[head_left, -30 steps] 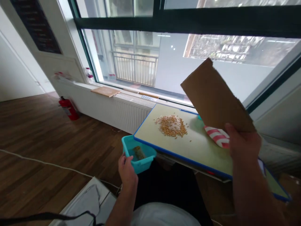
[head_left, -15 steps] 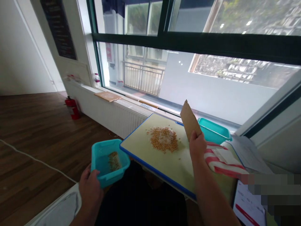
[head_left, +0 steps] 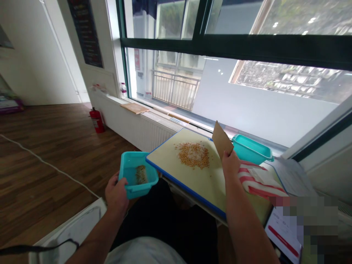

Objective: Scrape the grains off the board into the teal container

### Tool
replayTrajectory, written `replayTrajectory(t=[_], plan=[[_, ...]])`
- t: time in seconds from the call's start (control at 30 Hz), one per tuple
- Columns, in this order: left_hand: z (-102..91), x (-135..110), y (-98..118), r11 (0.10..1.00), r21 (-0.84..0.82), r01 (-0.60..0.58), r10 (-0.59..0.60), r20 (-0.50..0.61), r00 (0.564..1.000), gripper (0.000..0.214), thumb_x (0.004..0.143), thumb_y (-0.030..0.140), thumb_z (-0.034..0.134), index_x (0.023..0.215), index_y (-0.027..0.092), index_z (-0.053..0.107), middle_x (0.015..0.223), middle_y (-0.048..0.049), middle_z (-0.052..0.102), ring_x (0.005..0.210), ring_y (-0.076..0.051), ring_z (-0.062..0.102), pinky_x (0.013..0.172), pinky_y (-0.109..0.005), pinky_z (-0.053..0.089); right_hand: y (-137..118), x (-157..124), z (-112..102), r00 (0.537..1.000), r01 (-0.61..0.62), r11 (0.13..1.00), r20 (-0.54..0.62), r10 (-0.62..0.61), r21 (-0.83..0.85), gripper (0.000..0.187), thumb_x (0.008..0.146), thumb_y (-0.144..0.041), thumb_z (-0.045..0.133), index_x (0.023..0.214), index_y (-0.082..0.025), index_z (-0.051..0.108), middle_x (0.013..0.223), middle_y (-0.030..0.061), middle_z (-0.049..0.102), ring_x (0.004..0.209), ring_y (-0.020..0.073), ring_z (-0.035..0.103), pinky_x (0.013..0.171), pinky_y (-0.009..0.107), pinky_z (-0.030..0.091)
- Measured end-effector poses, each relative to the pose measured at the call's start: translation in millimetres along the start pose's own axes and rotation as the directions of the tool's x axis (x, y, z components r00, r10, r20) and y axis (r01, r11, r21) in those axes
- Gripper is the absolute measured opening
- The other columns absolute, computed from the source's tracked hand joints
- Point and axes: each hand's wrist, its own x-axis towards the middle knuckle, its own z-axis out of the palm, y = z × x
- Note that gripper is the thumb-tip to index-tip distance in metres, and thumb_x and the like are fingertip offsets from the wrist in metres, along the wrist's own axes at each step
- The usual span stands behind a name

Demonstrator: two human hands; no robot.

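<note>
My left hand (head_left: 116,190) grips the near left rim of a turquoise plastic basin (head_left: 125,170), held beside the left edge of a cream board with a blue border (head_left: 165,161). Inside the basin lies a small patch of mixed grains (head_left: 141,175). In my right hand (head_left: 230,163) is a piece of brown cardboard (head_left: 220,138), raised above the board's right part with its pointed corner up. A spread heap of yellow beans (head_left: 194,157) with paler grains on top rests on the board, left of the cardboard and apart from it.
A second turquoise basin (head_left: 251,148) stands at the board's far right, by the window. Near my right forearm are a red-and-white striped bag (head_left: 257,178) and a tablet (head_left: 284,233). A radiator (head_left: 154,130) runs below the sill; a fire extinguisher (head_left: 96,120) stands on the floor.
The view has shifted, so the scene sits slightly differently. My left hand still holds the basin beside the board, and my right hand still holds the cardboard up, tilted slightly more to the left.
</note>
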Motion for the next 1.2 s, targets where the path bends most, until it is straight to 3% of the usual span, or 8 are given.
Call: replayTrajectory(t=[0.1, 0.3, 0.47, 0.67, 0.93, 1.2], plan=[[-0.1, -1, 11, 0.995, 0.008, 0.096, -0.095, -0.006, 0.995, 0.019, 0.049, 0.025, 0.054, 0.065, 0.016, 0.057, 0.06, 0.0045, 0.047, 0.055, -0.009, 0.039, 0.052, -0.025, 0.035, 1, -2, -1, 1.0, -0.016, 0.999, 0.026, 0.017, -0.029, 0.041, 0.092, -0.035, 0.038, 0.119, -0.009, 0.055, 0.098, 0.0176, 0.067, 0.089, 0.0279, 0.065, 0.071, 0.033, 0.043], [-5.1, 4, 16, 0.992, -0.068, 0.104, -0.106, -0.018, 0.994, 0.028, 0.047, 0.023, 0.056, 0.074, 0.016, 0.061, 0.065, 0.0043, 0.05, 0.06, -0.011, 0.042, 0.056, -0.026, 0.036, -1, -6, 1, 1.0, 0.011, 0.997, 0.024, -0.009, -0.072, 0.041, 0.093, -0.035, 0.035, 0.12, -0.011, 0.054, 0.097, 0.0168, 0.067, 0.089, 0.0281, 0.065, 0.072, 0.034, 0.044], [-9.2, 17, 4, 0.987, -0.123, 0.099, -0.106, -0.053, 0.993, 0.025, 0.047, 0.022, 0.055, 0.07, 0.015, 0.06, 0.069, 0.0031, 0.052, 0.062, -0.011, 0.044, 0.058, -0.027, 0.037, -11, 15, 7, 0.991, 0.075, 0.996, 0.112, -0.068, -0.058, 0.039, 0.09, -0.03, 0.039, 0.119, -0.011, 0.056, 0.101, 0.0167, 0.067, 0.092, 0.0266, 0.064, 0.074, 0.032, 0.044], [-7.6, 27, -16, 0.992, -0.125, 0.033, -0.045, -0.093, 0.995, 0.021, 0.049, 0.024, 0.053, 0.069, 0.017, 0.056, 0.077, 0.0017, 0.056, 0.066, -0.013, 0.049, 0.06, -0.028, 0.04, -37, 59, 22, 0.938, 0.117, 0.99, 0.336, -0.084, -0.078, 0.04, 0.076, -0.026, 0.049, 0.109, -0.011, 0.066, 0.093, 0.0152, 0.068, 0.086, 0.0266, 0.064, 0.061, 0.027, 0.042], [-8.7, 34, -34, 0.989, -0.107, 0.104, -0.113, -0.083, 0.99, 0.021, 0.05, 0.02, 0.051, 0.069, 0.017, 0.058, 0.077, 0.0009, 0.058, 0.071, -0.016, 0.054, 0.062, -0.03, 0.045, -74, 66, 53, 0.895, 0.206, 0.976, 0.415, -0.16, -0.067, 0.037, 0.069, -0.027, 0.052, 0.098, -0.014, 0.071, 0.087, 0.0154, 0.069, 0.083, 0.0276, 0.064, 0.059, 0.029, 0.04], [-10.1, 37, -29, 0.977, -0.157, 0.142, -0.159, -0.102, 0.982, 0.023, 0.049, 0.017, 0.05, 0.07, 0.017, 0.058, 0.083, 0.0006, 0.059, 0.073, -0.015, 0.055, 0.063, -0.029, 0.047, -61, 84, 68, 0.892, 0.076, 0.984, 0.43, -0.139, 0.16, 0.031, 0.06, -0.021, 0.054, 0.085, -0.011, 0.071, 0.062, 0.0049, 0.061, 0.059, 0.0171, 0.056, 0.051, 0.025, 0.038]])
